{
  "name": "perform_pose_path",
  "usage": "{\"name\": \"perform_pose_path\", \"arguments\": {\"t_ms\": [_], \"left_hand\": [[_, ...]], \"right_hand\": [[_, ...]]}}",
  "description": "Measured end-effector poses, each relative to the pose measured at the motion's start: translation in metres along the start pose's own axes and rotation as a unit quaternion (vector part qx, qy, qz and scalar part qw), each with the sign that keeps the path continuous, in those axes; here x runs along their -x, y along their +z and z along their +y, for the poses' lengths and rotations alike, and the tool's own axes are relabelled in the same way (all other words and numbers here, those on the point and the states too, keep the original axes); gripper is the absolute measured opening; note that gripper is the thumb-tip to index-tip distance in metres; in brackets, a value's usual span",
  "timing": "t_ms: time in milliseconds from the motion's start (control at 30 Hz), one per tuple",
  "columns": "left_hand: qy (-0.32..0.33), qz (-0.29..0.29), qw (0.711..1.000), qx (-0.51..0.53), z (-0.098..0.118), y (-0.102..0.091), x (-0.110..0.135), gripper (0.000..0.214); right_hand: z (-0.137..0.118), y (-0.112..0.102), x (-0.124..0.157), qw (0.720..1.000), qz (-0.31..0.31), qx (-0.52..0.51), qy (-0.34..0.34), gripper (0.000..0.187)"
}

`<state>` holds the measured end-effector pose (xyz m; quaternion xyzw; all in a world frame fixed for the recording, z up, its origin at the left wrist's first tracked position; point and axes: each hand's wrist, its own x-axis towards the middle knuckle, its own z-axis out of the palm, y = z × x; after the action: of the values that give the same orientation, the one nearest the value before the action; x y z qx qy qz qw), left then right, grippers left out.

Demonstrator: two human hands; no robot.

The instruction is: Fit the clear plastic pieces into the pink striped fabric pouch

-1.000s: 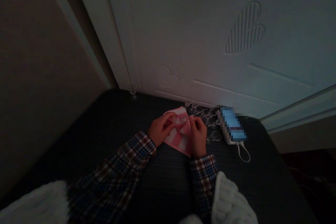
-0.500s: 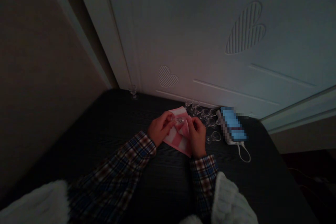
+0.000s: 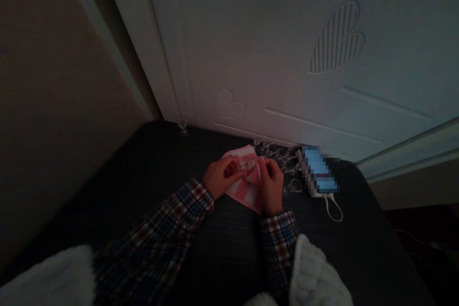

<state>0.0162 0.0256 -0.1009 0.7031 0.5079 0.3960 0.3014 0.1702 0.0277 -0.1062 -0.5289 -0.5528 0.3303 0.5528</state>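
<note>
My left hand pinches a small clear stemmed glass, which lies sideways over a pink and white cloth. The fingers of my right hand are closed on a gathered part of the cloth, close beside the glass. Below the hands the cloth hangs or rests over the dark table; I cannot tell which. Just beyond my right hand, several small clear glasses stand in a cluster, and another clear glass is to its right.
A lone small glass stands at the table's back left. To the right lies a phone, its screen lit and blurred, with a white cable. A pale panel with raised hearts closes off the back of the dark table.
The glass has turned slightly between my fingers and the cloth has shifted around it. My right hand has moved a little to the right.
</note>
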Motion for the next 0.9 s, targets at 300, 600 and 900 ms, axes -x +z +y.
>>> {"name": "perform_pose_path", "arguments": {"t_ms": [300, 600, 900], "left_hand": [[0.007, 0.001, 1.0, 0.001, -0.0035, 0.0021, -0.0001, 0.032], [-0.007, -0.002, 1.0, 0.021, 0.0034, -0.0008, 0.0, 0.034], [-0.008, 0.012, 0.999, 0.045, 0.0014, -0.0018, 0.001, 0.027]], "right_hand": [[-0.0041, -0.0001, 0.0004, 1.0, -0.005, -0.018, -0.009, 0.026], [-0.004, 0.0002, 0.0008, 1.0, -0.008, -0.003, -0.012, 0.027], [-0.0029, -0.0002, 0.0023, 0.999, -0.025, 0.028, -0.017, 0.027]]}}
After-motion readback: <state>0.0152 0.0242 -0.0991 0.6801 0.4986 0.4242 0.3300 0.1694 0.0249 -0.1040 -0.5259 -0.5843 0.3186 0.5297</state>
